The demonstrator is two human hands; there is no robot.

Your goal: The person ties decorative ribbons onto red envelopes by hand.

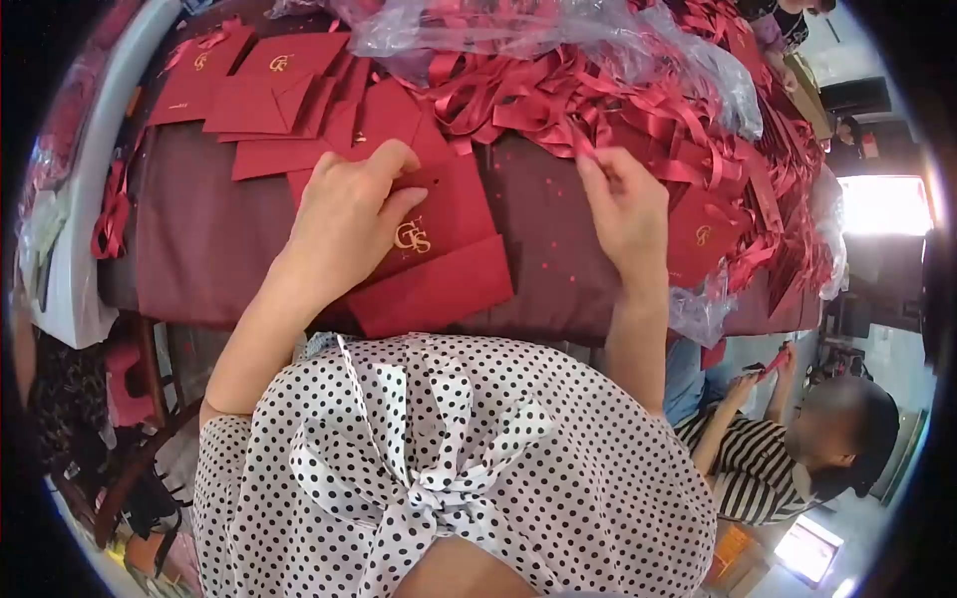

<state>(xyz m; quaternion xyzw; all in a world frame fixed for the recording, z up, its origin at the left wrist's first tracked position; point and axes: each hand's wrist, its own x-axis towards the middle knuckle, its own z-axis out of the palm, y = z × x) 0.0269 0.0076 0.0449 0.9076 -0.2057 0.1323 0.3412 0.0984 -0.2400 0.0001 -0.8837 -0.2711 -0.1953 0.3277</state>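
Observation:
My left hand [351, 214] is over a red paper bag [454, 204] with a gold logo, its thumb and forefinger curled near the small hole at the bag's upper part. Whether the fingertips grip anything is hard to make out. My right hand [628, 204] is raised at the right, thumb and fingers pinched on the end of a red ribbon [581, 143]. That ribbon runs up into a large heap of red ribbons [528, 100]. The bag lies flat on the dark red cloth [558, 269], its folded lower flap toward me.
More red bags [264, 105] lie stacked at the upper left. Clear plastic wrap [449, 28] covers part of the ribbon heap. Bags with ribbons [703, 234] sit at the right. A seated co-worker in a striped shirt [753, 473] handles a red item at the lower right.

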